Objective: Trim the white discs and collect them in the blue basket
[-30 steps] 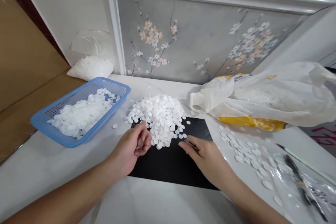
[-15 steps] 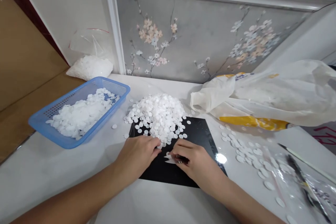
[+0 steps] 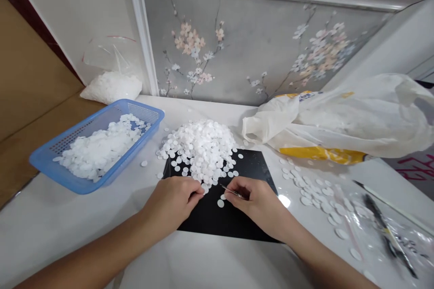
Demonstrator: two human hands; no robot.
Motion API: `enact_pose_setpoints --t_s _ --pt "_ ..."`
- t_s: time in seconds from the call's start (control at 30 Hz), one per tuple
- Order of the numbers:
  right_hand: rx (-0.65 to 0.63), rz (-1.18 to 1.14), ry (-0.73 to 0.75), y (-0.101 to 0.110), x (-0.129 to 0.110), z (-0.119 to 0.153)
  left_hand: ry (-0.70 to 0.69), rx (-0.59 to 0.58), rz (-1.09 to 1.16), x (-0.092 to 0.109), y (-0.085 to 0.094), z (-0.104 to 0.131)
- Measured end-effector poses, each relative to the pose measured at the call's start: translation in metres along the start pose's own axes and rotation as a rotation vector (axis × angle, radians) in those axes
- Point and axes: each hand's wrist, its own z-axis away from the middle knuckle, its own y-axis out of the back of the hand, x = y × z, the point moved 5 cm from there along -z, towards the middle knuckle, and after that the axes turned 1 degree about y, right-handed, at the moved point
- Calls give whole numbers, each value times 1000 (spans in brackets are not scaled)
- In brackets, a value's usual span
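Note:
A large heap of small white discs (image 3: 206, 144) lies on the back part of a black sheet (image 3: 217, 216) and the white table behind it. At the heap's front left edge is my left hand (image 3: 176, 201), its thumb and forefinger pinched together; what lies between them is too small to make out. My right hand (image 3: 256, 198) is closed round a thin metal tool (image 3: 233, 191), whose tip points left toward the heap. Two loose discs (image 3: 220, 203) rest on the black sheet between my hands.
A blue basket (image 3: 130, 149) of white discs stands at the left, before a clear bag (image 3: 113, 86) of white pieces. At the right are a white and yellow plastic bag (image 3: 322, 153), scattered discs (image 3: 315, 196), a dark pen-like tool (image 3: 389, 235) and a thin white stick (image 3: 389, 205).
The metal tool in my right hand has turned and its tip now shows. White pieces that were at my right fingertips now lie flat on the sheet. The whole view has shifted slightly.

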Motion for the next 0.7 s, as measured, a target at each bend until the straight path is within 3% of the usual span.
enact_pose_setpoints --t_s 0.17,0.27,0.47,0.7 --pt "-8 -99 -88 2 4 -3 93 28 87 2 7 0" --pt "-55 -229 -112 -1 5 -4 152 -28 141 2 4 2" --pt "-63 -346 -62 -4 9 -6 48 -131 112 6 -7 2" --pt "-67 -375 -91 -6 11 -6 126 -131 80 4 -9 1"
